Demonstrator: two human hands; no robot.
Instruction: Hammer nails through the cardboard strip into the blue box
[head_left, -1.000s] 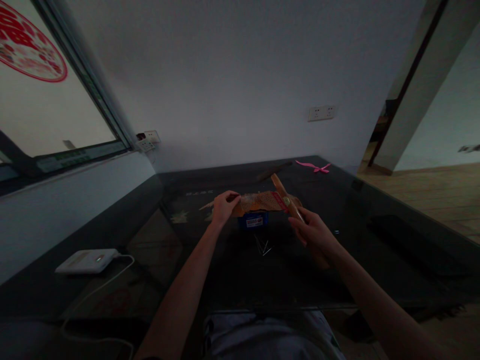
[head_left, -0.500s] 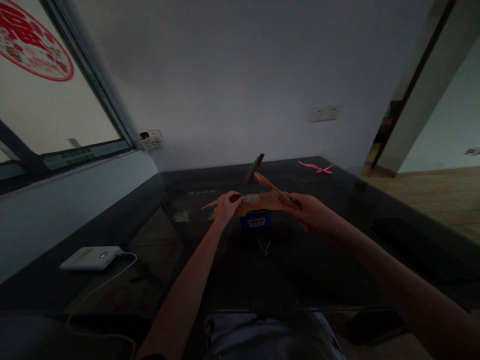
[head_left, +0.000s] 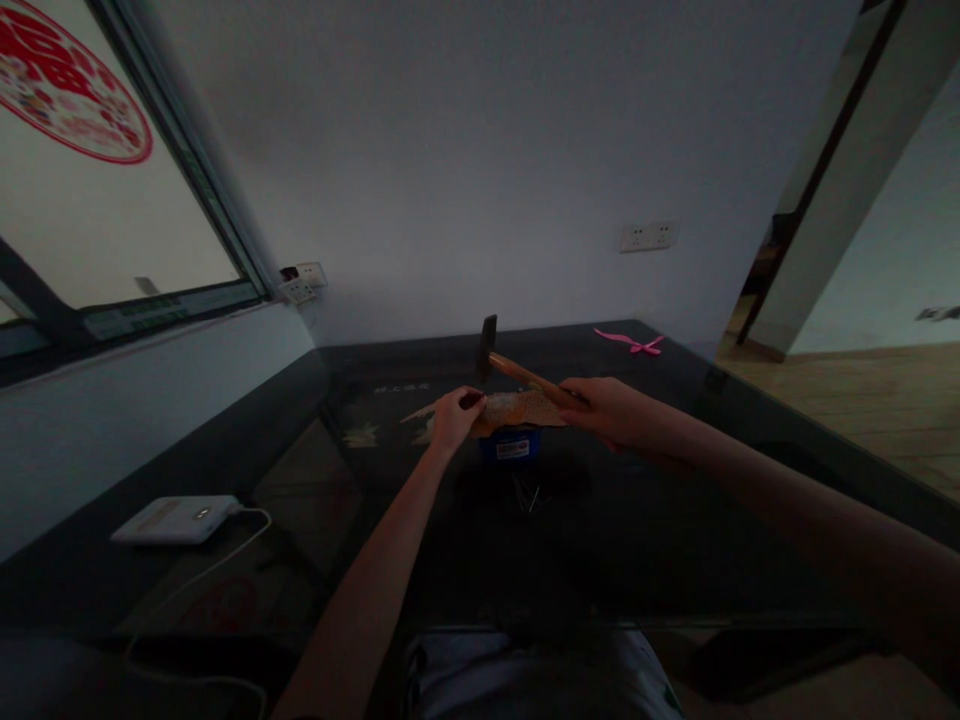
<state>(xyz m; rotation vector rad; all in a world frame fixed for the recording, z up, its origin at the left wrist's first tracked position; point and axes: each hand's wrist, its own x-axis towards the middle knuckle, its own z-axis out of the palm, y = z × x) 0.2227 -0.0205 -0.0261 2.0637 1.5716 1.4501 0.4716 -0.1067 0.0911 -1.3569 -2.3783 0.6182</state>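
Note:
My right hand (head_left: 611, 408) is wrapped round the wooden handle of a hammer (head_left: 525, 375). The hammer's dark head is raised to the left, above a rough tan-brown slab (head_left: 521, 408) that may be wood or bark. At the slab's left end is my left hand (head_left: 452, 418), thumb and forefinger pinched together. Whatever lies between those fingertips is too small to make out. The slab rests over a blue box (head_left: 514, 446) with a white label. Several thin nails (head_left: 529, 497) lie on the dark table in front of the box.
The dark glossy table (head_left: 390, 540) reaches back to the wall. A white power bank (head_left: 176, 520) with a white cable (head_left: 217, 560) is on the left. A pink ribbon (head_left: 637, 345) lies at the back right. Sockets (head_left: 649, 237) are on the wall.
The hammer's head has swung left and slightly down, nearer my left hand. My right hand has shifted a little up and left. My left hand and the slab are almost unmoved.

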